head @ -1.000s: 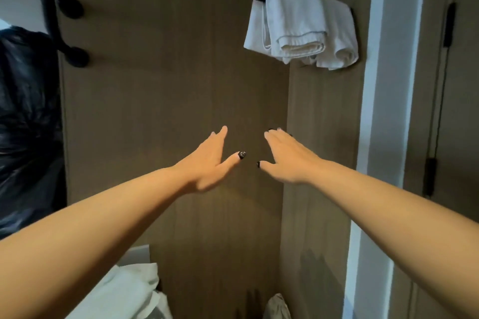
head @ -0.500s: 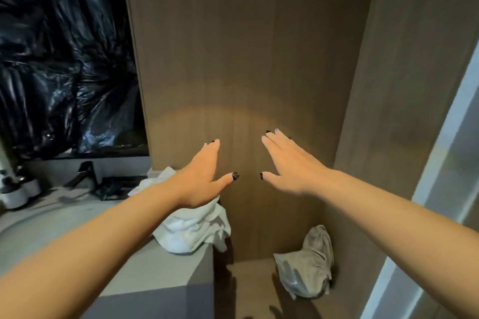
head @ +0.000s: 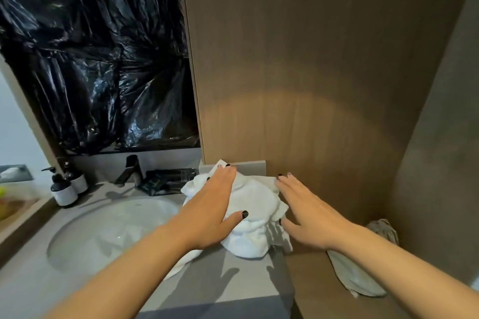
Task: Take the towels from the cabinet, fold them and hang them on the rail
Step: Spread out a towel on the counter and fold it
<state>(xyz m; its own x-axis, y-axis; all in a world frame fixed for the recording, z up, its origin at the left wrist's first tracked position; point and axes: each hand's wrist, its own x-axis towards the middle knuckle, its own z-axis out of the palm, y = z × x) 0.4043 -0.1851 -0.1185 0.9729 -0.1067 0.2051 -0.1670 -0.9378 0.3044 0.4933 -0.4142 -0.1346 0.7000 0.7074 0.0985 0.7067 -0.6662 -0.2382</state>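
Both hands flat, fingers straight: left hand (head: 212, 211) rests on the crumpled white towel (head: 255, 217) on the countertop (head: 233, 282); right hand (head: 308, 212) beside it. I'd find corners first, then shake it flat.

The scene is dimly lit; a warm pool of light falls on the panel (head: 298, 116). Glare is seen on black plastic (head: 103, 59). Edges are bent by wide-angle distortion.
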